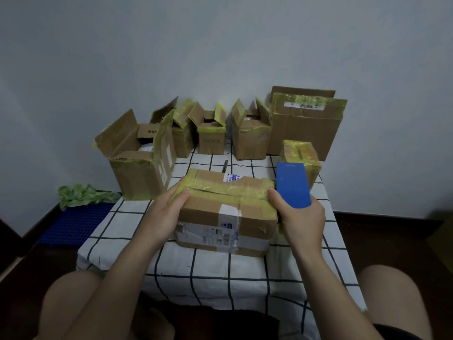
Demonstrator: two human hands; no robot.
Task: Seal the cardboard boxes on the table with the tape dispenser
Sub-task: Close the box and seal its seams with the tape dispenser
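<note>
A closed cardboard box [220, 209] with yellowish tape along its top seam lies in the middle of the checked table [208, 263]. My left hand [166, 207] holds its left end, thumb on top and fingers round the side. My right hand [301, 217] grips the blue tape dispenser [293, 184] at the box's right end, thumb resting on the top edge of the box. Whether the dispenser's blade touches the box is hidden.
Several open boxes [137, 160] stand along the back and left of the table. A tall taped box [305, 126] leans at the back right, with a small taped box [301, 155] in front. A dark pen [225, 165] lies behind the middle box. My knees flank the table.
</note>
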